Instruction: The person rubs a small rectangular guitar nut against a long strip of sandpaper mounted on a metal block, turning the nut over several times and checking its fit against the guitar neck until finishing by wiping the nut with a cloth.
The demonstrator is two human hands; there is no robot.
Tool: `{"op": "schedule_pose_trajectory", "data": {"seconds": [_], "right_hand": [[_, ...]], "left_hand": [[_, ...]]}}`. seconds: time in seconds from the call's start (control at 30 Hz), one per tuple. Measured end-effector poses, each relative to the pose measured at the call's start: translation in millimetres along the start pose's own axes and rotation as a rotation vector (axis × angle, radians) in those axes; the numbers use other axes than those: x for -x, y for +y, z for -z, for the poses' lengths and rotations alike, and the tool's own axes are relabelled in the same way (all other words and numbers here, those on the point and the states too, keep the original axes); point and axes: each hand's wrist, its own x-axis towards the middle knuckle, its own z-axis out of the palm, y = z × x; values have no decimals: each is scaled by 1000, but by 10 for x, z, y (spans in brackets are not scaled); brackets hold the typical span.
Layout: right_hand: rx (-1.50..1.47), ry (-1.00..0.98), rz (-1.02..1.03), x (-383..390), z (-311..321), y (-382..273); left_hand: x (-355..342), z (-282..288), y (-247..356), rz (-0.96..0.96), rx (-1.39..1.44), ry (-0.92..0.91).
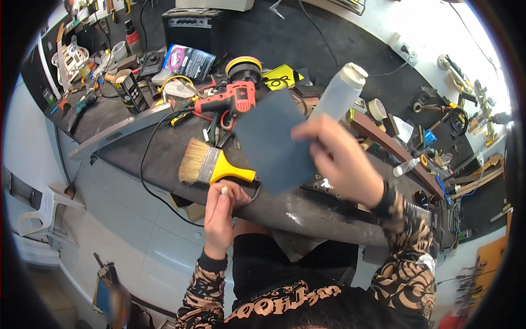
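My right hand (342,162) grips the right edge of a dark blue-grey sheet, which looks like sandpaper (271,140), held up over the bench. The hand is slightly blurred. My left hand (221,216) is closed in a pinch at the bench's front edge. A small pale piece (225,191) shows at its fingertips; its kind is too small to make out. Just beyond that hand lies a wide paintbrush (211,164) with a yellow handle and light bristles. Behind the sheet's left side rests a red and black power polisher (235,90) with a yellow-rimmed pad.
Behind my right hand stands a translucent bottle (337,98) with a white cap. A dark can (130,90) and a metal bar (120,129) are at the left. The polisher's black cord (143,167) loops over the bench's front edge. Reddish-brown wood strips (397,153) lie at the right.
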Motion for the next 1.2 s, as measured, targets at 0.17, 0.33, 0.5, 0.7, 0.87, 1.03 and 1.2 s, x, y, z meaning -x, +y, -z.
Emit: {"op": "schedule_pose_trajectory", "data": {"seconds": [0.17, 0.33, 0.5, 0.7, 0.87, 1.03, 1.2], "right_hand": [[-251, -92, -303, 773, -147, -443], [-385, -86, -315, 1227, -281, -361], [-587, -28, -417, 1496, -429, -311], [-633, 69, -478, 1510, -534, -310], [-463, -26, -304, 1446, -405, -311], [-595, 7, -337, 1557, -468, -293], [-774, 58, -397, 1863, -575, -274]], "left_hand": [[267, -325, 54, 31, -14, 19], [417, -514, 55, 176, -21, 101], [467, -509, 65, 140, -25, 100], [458, -503, 159, 225, 24, 128], [413, -495, 261, 291, -178, 172], [276, -417, 316, 72, -235, 149], [-103, -285, 290, -166, -483, 204]]}}
